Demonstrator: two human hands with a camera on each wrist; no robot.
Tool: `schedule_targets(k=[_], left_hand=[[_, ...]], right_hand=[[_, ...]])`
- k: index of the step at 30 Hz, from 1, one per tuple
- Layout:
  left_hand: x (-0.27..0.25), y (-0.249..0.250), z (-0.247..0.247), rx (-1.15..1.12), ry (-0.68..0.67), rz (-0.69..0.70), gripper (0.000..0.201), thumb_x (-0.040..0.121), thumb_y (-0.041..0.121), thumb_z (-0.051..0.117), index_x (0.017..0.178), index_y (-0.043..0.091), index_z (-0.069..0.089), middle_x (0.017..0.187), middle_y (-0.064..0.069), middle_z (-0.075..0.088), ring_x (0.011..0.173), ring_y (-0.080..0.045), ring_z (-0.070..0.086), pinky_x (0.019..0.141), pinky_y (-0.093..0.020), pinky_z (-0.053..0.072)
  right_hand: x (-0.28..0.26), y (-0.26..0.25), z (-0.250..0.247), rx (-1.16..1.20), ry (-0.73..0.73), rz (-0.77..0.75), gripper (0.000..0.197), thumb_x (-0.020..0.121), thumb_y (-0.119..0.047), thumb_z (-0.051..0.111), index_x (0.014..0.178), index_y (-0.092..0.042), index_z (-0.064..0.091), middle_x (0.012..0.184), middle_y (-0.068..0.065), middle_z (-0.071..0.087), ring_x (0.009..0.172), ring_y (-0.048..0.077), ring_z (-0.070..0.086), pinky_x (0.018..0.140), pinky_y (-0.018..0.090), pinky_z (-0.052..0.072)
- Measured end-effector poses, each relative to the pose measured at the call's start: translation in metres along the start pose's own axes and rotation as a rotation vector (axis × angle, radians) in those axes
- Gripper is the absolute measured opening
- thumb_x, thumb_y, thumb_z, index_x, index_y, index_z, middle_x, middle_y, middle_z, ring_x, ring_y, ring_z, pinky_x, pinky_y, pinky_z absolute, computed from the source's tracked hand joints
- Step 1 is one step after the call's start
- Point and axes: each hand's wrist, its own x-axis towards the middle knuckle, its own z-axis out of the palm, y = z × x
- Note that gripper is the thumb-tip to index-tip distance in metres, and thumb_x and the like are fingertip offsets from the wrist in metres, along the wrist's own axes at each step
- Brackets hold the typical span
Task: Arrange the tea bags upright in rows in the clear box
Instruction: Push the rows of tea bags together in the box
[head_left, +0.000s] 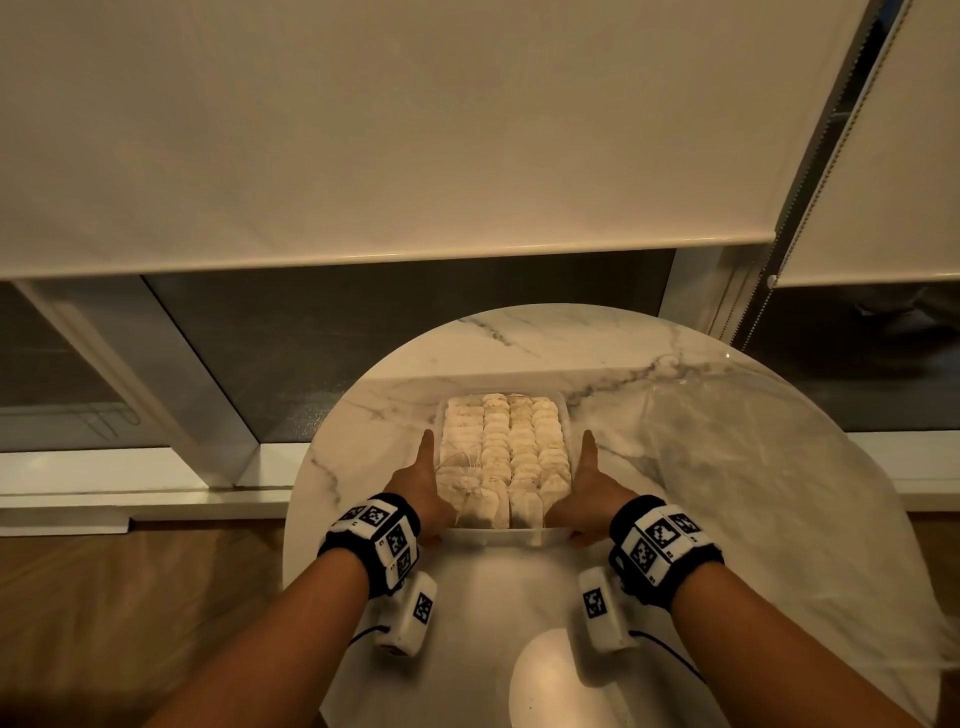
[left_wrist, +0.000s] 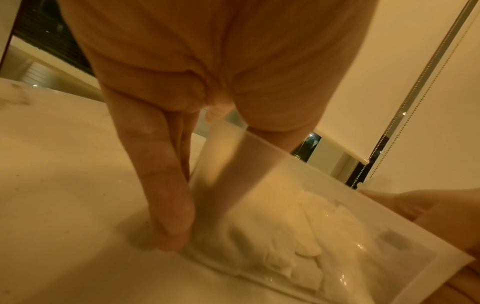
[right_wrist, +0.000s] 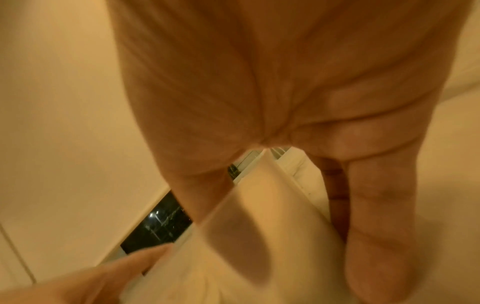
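Box (head_left: 553, 535) sits dead centre between the two hands on the round marble table (head_left: 727, 441), its long axis running straight away from the person, so neither hand is nearer; each flanks one long wall at the near end. The left hand (head_left: 423, 486) lies with straight fingers flat along the left wall, fingertips down on the tabletop in the left wrist view, thumb over the near corner; the right hand (head_left: 589, 486) mirrors it on the right wall. Both hands are extended and pressing against the clear plastic rather than curled round it, set apart by the width of the box. Any coming move, I judge, would be a slide or lift along that long axis with even pressure from both sides. Tea bags (head_left: 506, 452) fill the box in about four rows from near wall to far, pale and standing mostly upright, though a few at the near left lean with loose strings showing.
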Motion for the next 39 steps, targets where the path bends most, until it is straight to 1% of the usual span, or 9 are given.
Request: schedule_targets(k=[8,11,16,21,23,26,30,33,39], left_hand=[[-0.009,0.010,-0.001,-0.023,-0.044,-0.028,0.152,0.057,0.034,0.094,0.150,0.044,-0.026,0.135,-0.008,0.053,0.091,-0.026,0.068,0.064,-0.039,0.063],[-0.004,0.010,0.004,0.099,0.010,-0.016,0.156,0.057,0.041,0.094,0.148,0.038,-0.032,0.135,-0.012,0.055,0.102,-0.028,0.066,0.079,-0.040,0.062],[-0.002,0.010,0.012,0.187,0.081,-0.002,0.145,0.070,0.036,0.087,0.149,0.028,-0.034,0.119,-0.014,0.062,0.095,-0.029,0.067,0.080,-0.040,0.061],[-0.002,0.004,0.008,0.125,0.073,-0.015,0.152,0.062,0.043,0.091,0.148,0.033,-0.035,0.131,-0.015,0.057,0.104,-0.031,0.066,0.085,-0.042,0.059],[-0.005,-0.002,0.005,0.016,0.066,-0.029,0.153,0.056,0.051,0.090,0.149,0.036,-0.031,0.140,-0.013,0.051,0.107,-0.031,0.064,0.084,-0.041,0.060],[-0.011,-0.014,0.007,-0.107,0.118,-0.027,0.137,0.067,0.054,0.083,0.156,0.029,-0.017,0.150,-0.013,0.044,0.121,-0.032,0.057,0.093,-0.039,0.055],[-0.021,-0.023,0.010,-0.172,0.292,0.022,0.074,0.091,0.030,0.067,0.153,0.008,0.033,0.135,-0.017,0.059,0.125,-0.031,0.056,0.104,-0.034,0.045],[-0.029,-0.025,0.008,-0.146,0.395,0.027,0.038,0.093,0.014,0.060,0.130,0.006,0.061,0.118,-0.016,0.069,0.112,-0.032,0.063,0.096,-0.031,0.048],[-0.035,-0.029,0.005,-0.173,0.440,-0.007,0.034,0.091,0.008,0.060,0.124,0.007,0.067,0.115,-0.015,0.071,0.110,-0.033,0.064,0.096,-0.031,0.047]], right_hand=[[-0.012,-0.009,0.001,0.051,-0.026,-0.036,0.148,0.074,-0.024,0.087,0.141,-0.030,-0.046,0.142,0.007,0.053,0.103,0.026,0.066,0.085,0.045,0.061],[-0.007,-0.009,0.011,-0.039,0.062,-0.054,0.145,0.074,-0.037,0.085,0.146,-0.027,-0.040,0.134,0.012,0.059,0.103,0.028,0.067,0.087,0.044,0.060],[0.004,-0.005,0.028,-0.126,0.224,-0.093,0.134,0.078,-0.037,0.079,0.152,-0.025,-0.031,0.116,0.013,0.066,0.092,0.028,0.069,0.080,0.041,0.061],[0.004,-0.004,0.024,-0.067,0.138,-0.107,0.142,0.071,-0.044,0.084,0.152,-0.028,-0.031,0.131,0.010,0.061,0.104,0.027,0.067,0.087,0.039,0.059],[-0.002,-0.002,0.020,0.064,0.073,-0.107,0.136,0.067,-0.046,0.087,0.157,-0.030,-0.014,0.140,0.004,0.056,0.111,0.026,0.064,0.084,0.038,0.059],[-0.012,0.000,0.017,0.182,0.127,-0.185,0.085,0.077,-0.036,0.079,0.146,-0.026,0.032,0.131,-0.002,0.060,0.111,0.021,0.062,0.087,0.038,0.057],[-0.016,0.002,0.023,0.173,0.325,-0.248,0.040,0.088,-0.013,0.061,0.127,-0.008,0.058,0.116,0.008,0.069,0.107,0.028,0.064,0.087,0.034,0.052],[-0.016,0.004,0.028,0.160,0.360,-0.261,0.026,0.084,-0.006,0.056,0.105,-0.007,0.072,0.096,0.008,0.074,0.091,0.027,0.067,0.082,0.036,0.056],[-0.018,0.002,0.031,0.157,0.358,-0.311,0.024,0.086,-0.005,0.054,0.099,-0.009,0.074,0.090,0.008,0.074,0.088,0.026,0.067,0.078,0.033,0.055]])
